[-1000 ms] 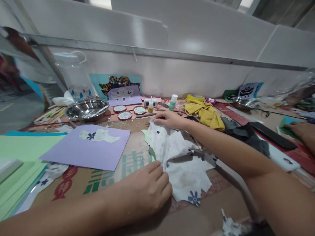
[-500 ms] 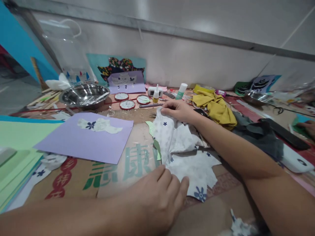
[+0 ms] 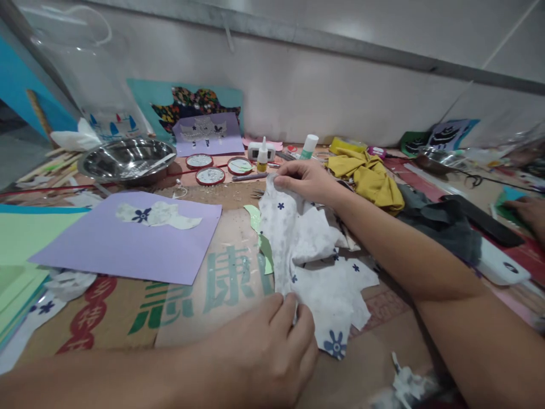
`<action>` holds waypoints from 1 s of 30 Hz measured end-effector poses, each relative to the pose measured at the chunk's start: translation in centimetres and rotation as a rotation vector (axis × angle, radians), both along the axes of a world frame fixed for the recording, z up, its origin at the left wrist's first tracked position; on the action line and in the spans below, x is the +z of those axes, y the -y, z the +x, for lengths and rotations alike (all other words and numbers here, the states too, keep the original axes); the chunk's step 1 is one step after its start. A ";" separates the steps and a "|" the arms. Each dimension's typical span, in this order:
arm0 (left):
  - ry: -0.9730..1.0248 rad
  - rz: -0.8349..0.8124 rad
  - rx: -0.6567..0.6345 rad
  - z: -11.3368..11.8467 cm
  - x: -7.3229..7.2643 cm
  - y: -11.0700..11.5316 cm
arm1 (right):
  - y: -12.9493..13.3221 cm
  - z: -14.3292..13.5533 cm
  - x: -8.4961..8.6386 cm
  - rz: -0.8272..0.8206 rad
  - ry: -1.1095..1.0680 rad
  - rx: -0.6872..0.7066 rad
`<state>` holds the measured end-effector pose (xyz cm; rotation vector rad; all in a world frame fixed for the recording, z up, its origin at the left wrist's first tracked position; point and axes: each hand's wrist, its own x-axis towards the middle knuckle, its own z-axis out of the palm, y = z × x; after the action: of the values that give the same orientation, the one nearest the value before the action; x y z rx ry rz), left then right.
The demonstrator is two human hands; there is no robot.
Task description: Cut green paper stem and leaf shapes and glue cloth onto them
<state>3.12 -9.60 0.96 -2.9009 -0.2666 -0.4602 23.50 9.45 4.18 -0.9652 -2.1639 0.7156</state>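
Observation:
A piece of white fabric (image 3: pixel 315 244) with dark blue flowers lies rumpled on the cardboard before me, its edges cut jagged. My right hand (image 3: pixel 304 179) pinches its far edge between thumb and fingers. At the near edge, the curled fingers of my left hand (image 3: pixel 268 346) grip the same fabric. Light green paper cutouts (image 3: pixel 264 253) poke out along the fabric's left side. To the left, a purple sheet (image 3: pixel 170 250) carries a white floral fabric cutout (image 3: pixel 157 215).
Behind stand a steel bowl (image 3: pixel 128 177), red-rimmed round dishes (image 3: pixel 210 175), a small glue bottle (image 3: pixel 262 156) and a glue stick (image 3: pixel 309 146). Mustard cloth (image 3: pixel 370 179) and dark grey cloth (image 3: pixel 430 224) lie right. Another person's hand (image 3: pixel 525 210) is at the far right. Green paper sheets (image 3: pixel 25 244) lie left.
The view has shifted slightly, so most things appear a little further left. Both hands keep hold of the white fabric, which looks slightly more drawn out between them.

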 end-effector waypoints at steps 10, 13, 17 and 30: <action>-0.095 -0.269 -0.018 0.1 1.3 0.0 | 0.4 -0.6 0.0 0.019 -0.010 0.030; -0.168 -0.278 0.014 0.2 1.5 0.2 | 0.2 -0.9 -0.4 0.039 -0.025 0.025; -0.126 -0.153 0.077 0.4 0.9 0.2 | -0.2 -1.2 -0.8 0.087 0.014 -0.024; -0.049 -0.011 0.176 0.7 -0.5 -0.5 | -1.2 -2.1 -1.7 0.029 0.190 -0.017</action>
<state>3.82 -9.15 0.43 -2.8609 -0.5130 -0.3582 21.40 10.62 2.51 -1.0730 -2.3198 0.6029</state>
